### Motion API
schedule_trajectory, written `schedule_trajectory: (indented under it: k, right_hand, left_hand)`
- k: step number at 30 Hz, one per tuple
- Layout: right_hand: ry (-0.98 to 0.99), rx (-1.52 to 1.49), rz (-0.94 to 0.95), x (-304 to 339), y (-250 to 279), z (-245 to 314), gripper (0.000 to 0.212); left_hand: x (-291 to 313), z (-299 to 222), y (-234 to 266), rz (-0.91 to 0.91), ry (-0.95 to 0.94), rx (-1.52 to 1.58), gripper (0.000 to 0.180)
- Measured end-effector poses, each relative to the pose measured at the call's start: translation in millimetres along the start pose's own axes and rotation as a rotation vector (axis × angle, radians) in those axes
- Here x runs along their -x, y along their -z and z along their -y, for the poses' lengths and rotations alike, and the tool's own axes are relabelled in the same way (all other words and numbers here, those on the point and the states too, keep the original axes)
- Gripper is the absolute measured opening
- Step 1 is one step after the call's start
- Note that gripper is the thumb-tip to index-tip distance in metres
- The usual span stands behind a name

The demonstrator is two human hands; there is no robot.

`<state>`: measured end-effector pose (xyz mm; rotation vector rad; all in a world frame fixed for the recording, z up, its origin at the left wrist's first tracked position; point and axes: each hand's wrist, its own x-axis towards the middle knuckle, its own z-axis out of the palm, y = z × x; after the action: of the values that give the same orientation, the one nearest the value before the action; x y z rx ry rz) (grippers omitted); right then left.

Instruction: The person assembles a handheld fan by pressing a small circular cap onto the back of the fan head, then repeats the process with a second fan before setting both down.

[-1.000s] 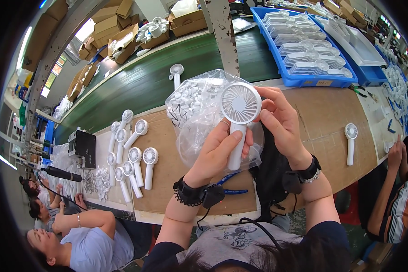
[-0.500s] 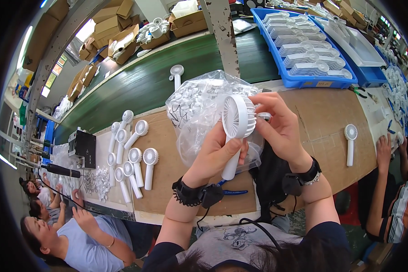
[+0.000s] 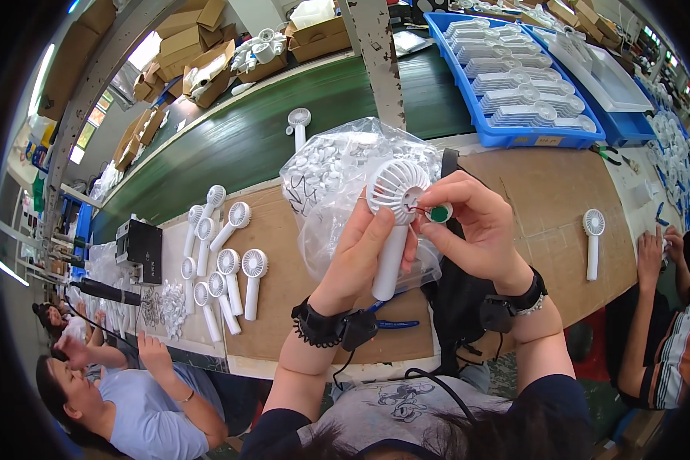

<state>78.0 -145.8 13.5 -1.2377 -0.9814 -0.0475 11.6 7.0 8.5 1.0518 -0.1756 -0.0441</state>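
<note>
My left hand (image 3: 364,249) is closed round a white handheld fan (image 3: 397,192) where its head meets the handle. The back of the fan head faces up, with an opening at its middle. Thin red wires run from that opening to a small round white cap (image 3: 441,212) with a green disc in it. My right hand (image 3: 471,222) pinches this cap between thumb and fingers, just right of the fan head. Behind both hands lies a clear plastic bag (image 3: 337,169) full of small white parts.
Several finished-looking fans (image 3: 228,263) lie at left beside a black box (image 3: 139,251). A lone fan (image 3: 593,222) lies at right. Blue-handled pliers (image 3: 397,325) rest near me. A blue tray (image 3: 506,139) holds white fan shells. Co-workers sit on both sides; a green conveyor belt (image 3: 230,146) runs behind.
The fan has turned in my left hand, so its back now shows instead of its front grille. The green-centred cap and red wires have come into view in my right hand.
</note>
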Motion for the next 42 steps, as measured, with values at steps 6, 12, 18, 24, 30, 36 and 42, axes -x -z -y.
schedule_trajectory:
  k: [6, 12, 18, 24, 30, 36, 42]
  right_hand:
    - [-0.045, 0.029, -0.054, 0, 0, 7, 0.027]
    - [0.061, 0.312, -0.049, -2, 2, 13, 0.026]
    - [0.047, 0.359, -0.015, -1, 2, 17, 0.027]
    - [0.100, 0.405, -0.005, -2, 3, 16, 0.029]
    - [0.156, 0.488, 0.021, 0, 4, 16, 0.031]
    - [0.215, 0.489, 0.016, -1, 2, 17, 0.033]
    - [0.298, 0.540, 0.021, -1, 2, 17, 0.035]
  left_hand:
    - [0, 0, 1, 0.035, 0.011, -0.044, 0.040]
    - [2, -1, -1, 0.004, 0.007, -0.064, 0.039]
    - [4, 0, -6, -0.086, -0.030, -0.120, 0.040]
    - [6, 4, 2, -0.051, -0.076, -0.173, 0.046]
    - [3, 6, -6, -0.205, -0.155, -0.457, 0.049]
    - [3, 5, -9, -0.221, -0.203, -0.422, 0.047]
    - [3, 9, -5, -0.217, -0.261, -0.526, 0.047]
